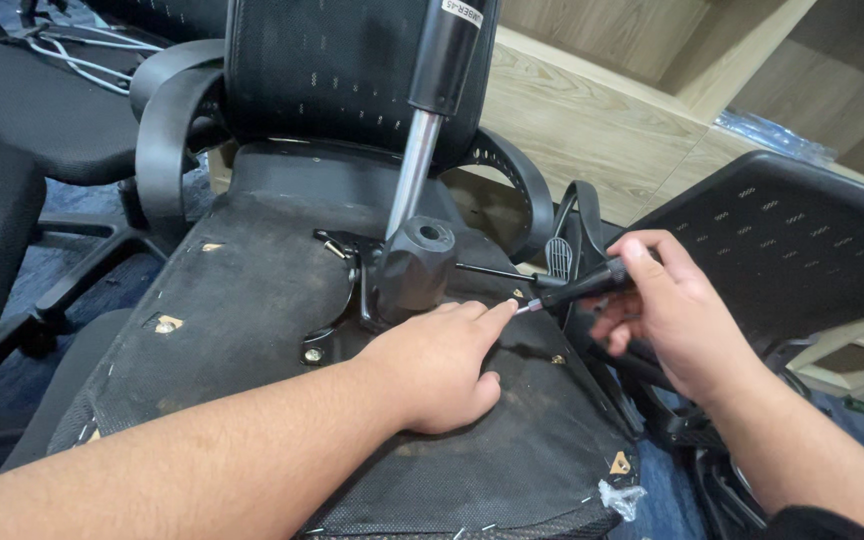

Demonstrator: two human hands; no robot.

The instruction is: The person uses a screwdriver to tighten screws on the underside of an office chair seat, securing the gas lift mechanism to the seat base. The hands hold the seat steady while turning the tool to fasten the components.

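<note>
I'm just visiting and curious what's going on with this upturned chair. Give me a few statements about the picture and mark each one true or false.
1. The office chair lies with the underside of its seat facing up. True.
2. The right hand holds a hammer. False: it holds a dark-handled screwdriver.
3. The left hand rests on the seat underside, its fingers by the screwdriver tip. True.
4. The gas cylinder lies flat on the floor. False: it stands up from the mechanism under the seat.
5. The left hand holds a wrench. False: it holds no tool.
</note>
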